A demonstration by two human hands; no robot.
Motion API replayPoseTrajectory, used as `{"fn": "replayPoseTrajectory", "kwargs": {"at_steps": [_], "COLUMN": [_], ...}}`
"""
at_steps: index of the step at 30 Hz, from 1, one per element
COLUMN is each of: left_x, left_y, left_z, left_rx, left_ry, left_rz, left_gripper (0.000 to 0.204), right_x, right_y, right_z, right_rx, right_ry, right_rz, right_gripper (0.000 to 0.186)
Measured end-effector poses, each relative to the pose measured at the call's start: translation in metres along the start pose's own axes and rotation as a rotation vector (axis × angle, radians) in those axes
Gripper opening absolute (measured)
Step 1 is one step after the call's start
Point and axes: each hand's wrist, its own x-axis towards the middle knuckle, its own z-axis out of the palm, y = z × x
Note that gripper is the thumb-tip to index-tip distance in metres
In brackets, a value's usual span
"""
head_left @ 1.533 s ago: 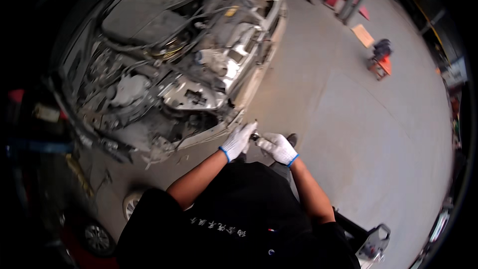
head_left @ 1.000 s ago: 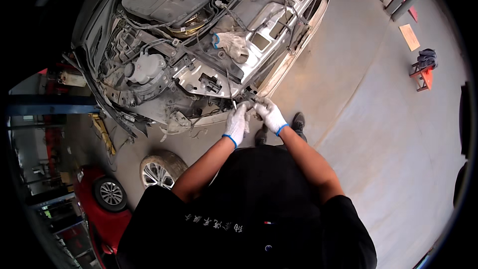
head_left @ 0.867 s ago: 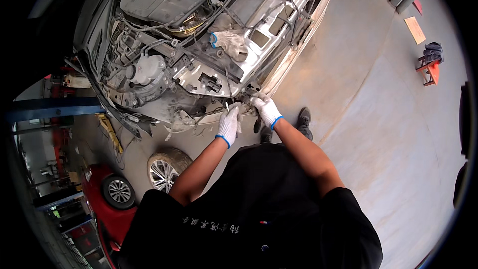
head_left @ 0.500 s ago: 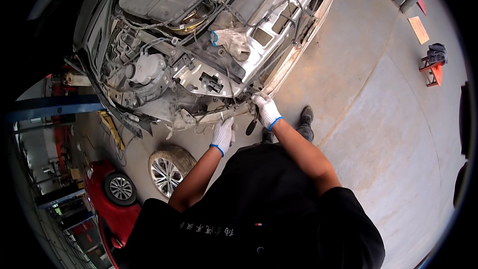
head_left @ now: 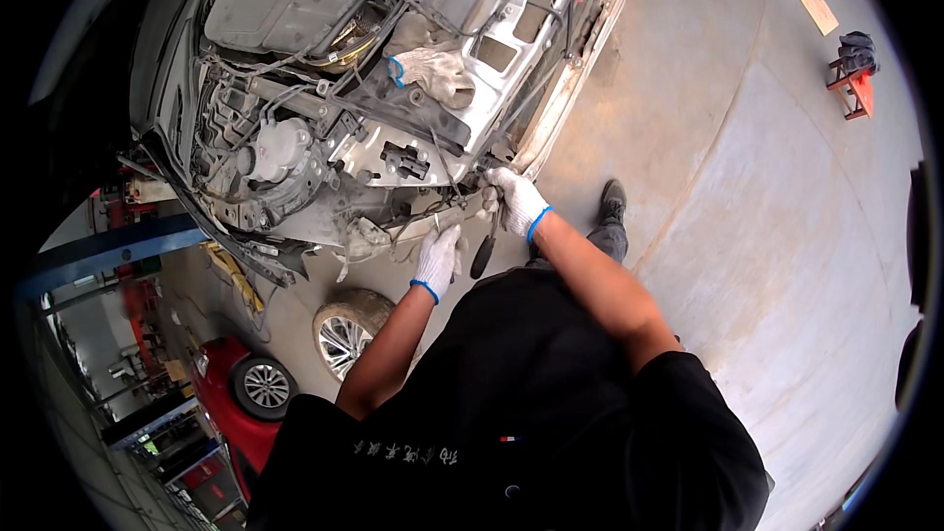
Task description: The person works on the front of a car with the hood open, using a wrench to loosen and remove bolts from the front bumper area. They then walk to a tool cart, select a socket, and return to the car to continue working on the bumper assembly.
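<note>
The front of a car (head_left: 398,160) with its engine bay exposed lies before me, stripped at the nose. My left hand (head_left: 438,258), in a white knit glove with a blue cuff, is closed below the front edge. A thin pale tip shows above its fingers; the rest of what it grips is hidden. My right hand (head_left: 515,201), gloved alike, has its fingers curled at the front corner, beside the metal crossbeam (head_left: 575,79). What lies in those fingers is hidden. A black elongated piece (head_left: 482,257) like a handle hangs just below them, between both hands.
Dirty work gloves (head_left: 433,74) lie on the front panel, near a white reservoir (head_left: 280,149). A loose wheel (head_left: 344,339) is on the floor at left, by a red car (head_left: 234,403) and a blue beam (head_left: 113,254). A red stool (head_left: 854,90) with dark cloth stands far right.
The view has shifted, so the car sits farther up and left. My right hand has moved slightly left and its fingers are curled more. My left hand stays near the front edge.
</note>
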Motion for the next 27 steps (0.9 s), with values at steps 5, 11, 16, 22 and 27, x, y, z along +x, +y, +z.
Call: {"fn": "replayPoseTrajectory", "kwargs": {"at_steps": [5, 11, 16, 22, 27], "left_x": [-0.004, -0.009, -0.011, -0.003, -0.004], "left_y": [0.005, 0.009, 0.009, 0.009, 0.039], "left_z": [0.004, 0.009, 0.009, 0.027, 0.085], "left_rx": [0.01, 0.04, 0.072, 0.098, 0.214], "left_ry": [-0.014, -0.032, -0.086, -0.249, -0.514], "left_rz": [0.035, 0.088, 0.165, 0.274, 0.165], "left_gripper": [0.027, 0.02, 0.024, 0.025, 0.017], "right_x": [0.0, 0.001, -0.014, -0.049, -0.154], "right_y": [0.003, 0.0, -0.006, -0.036, -0.05], "right_z": [-0.003, -0.006, -0.029, -0.049, -0.064], "right_rx": [-0.36, -0.307, -0.229, -0.686, -1.28], "right_ry": [0.059, 0.008, 0.041, 0.32, 0.451], "right_rz": [-0.218, -0.196, -0.135, -0.324, -0.591], "right_gripper": [0.017, 0.016, 0.013, 0.039, 0.059]}}
